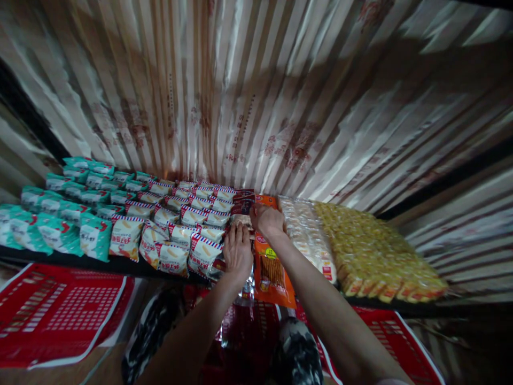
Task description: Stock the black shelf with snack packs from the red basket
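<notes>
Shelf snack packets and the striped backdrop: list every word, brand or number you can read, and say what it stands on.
None can be read for certain.
Orange packet by the right hand: red logo and yellow label, blurred.
Red-and-white packets beside the left hand: red characters, too small.
Teal packets: white print, blurred.
Striped backdrop: vertical columns of characters, too faint.

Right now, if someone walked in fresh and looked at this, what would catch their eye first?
Probably the two bare arms reaching in: the left hand lies flat on the snack packets mid-shelf, the right hand rests at the top of an orange snack packet. Around them the shelf is tightly packed, with teal packets at left and yellow packets at right. Red baskets sit below.
</notes>
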Motion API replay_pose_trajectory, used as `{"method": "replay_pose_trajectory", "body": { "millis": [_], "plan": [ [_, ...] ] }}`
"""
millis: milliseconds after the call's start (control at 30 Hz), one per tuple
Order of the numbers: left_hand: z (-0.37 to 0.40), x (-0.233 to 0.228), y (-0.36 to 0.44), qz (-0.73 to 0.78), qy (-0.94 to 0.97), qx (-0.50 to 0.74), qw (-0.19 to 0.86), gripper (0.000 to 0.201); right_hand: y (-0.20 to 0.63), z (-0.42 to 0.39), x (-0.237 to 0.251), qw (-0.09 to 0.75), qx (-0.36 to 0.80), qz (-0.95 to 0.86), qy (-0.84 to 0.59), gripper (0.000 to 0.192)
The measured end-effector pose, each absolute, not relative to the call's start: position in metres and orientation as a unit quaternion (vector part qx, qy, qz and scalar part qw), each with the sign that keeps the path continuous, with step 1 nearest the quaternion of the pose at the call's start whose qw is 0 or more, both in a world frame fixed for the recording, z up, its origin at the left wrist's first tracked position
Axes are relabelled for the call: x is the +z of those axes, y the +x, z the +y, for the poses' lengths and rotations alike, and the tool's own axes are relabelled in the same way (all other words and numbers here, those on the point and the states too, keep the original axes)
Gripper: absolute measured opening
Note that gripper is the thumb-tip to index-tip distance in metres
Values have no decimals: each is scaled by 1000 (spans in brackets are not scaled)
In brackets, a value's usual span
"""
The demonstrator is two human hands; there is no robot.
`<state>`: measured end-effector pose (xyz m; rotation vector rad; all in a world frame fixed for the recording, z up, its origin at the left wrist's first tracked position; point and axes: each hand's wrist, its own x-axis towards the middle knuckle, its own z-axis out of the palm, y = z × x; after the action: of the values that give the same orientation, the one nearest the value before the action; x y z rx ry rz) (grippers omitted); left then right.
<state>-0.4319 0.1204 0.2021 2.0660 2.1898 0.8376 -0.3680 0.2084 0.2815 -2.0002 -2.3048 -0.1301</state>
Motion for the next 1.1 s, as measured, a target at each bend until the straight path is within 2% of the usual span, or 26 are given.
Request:
{"method": "replay_pose_trajectory", "body": {
  "millis": [167,400,600,1100],
  "plan": [
    [120,204,-428,708,658,257,-3,43,-377,224,269,67,-52,-808,-583,33],
    [120,201,-426,710,656,256,-14,43,-386,248,253,28,-16,-837,-546,38],
    [116,202,-421,716,642,274,12,46,-385,253,245,4,20,-835,-550,44],
    [114,208,-421,718,626,304,22,48,-392,249,240,43,30,-808,-587,44]
  ]
}}
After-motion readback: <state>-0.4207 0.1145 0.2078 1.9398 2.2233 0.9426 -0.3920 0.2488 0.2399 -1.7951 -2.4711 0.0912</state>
